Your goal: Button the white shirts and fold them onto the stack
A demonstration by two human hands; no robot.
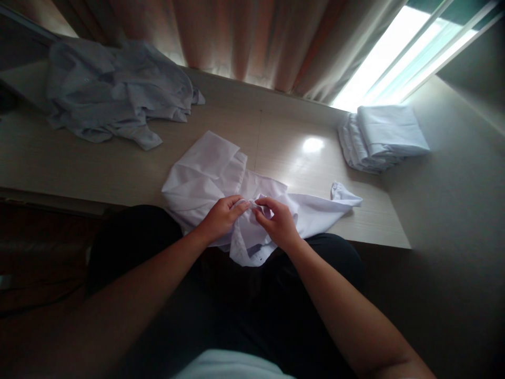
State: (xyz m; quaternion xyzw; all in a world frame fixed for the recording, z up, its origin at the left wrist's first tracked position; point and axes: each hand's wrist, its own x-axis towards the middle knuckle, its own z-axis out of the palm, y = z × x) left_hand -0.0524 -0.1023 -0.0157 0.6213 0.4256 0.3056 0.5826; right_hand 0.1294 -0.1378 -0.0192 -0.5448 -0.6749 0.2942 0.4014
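Writing on cloth: small dark specks on the hanging flap, too small to read.
White garment (pixel 209 173): spread on the tabletop (pixel 305 176) in front of the person, its near part hanging over the front edge between the knees of dark trousers (pixel 144 226).
Long axis: roughly left to right across the view, dropping slightly toward the right; broad, folded body at left, narrow sleeve-like length pointing right, its tip bunched and turned up.
Left hand (pixel 223 217): thumb and index finger nearly together, pinching a small bit of cloth near the garment's middle; the other fingers curl beneath, partly hidden.
Right hand (pixel 279 223): thumb and forefinger close together on the same patch, just beside the left fingertips; the remaining fingers cannot be made out well.
Table edges: front edge slants down to the right, ending in a corner by the wall (pixel 450 195); back edge runs under the curtain (pixel 236 42).
Room at right: tabletop, with a bright glare spot, shows between garment and folded white stack (pixel 394 131).
Room at left: tabletop strip between garment and rumpled white heap (pixel 118 89), which lies farther back.
Light: window (pixel 394 52) beyond the stack.
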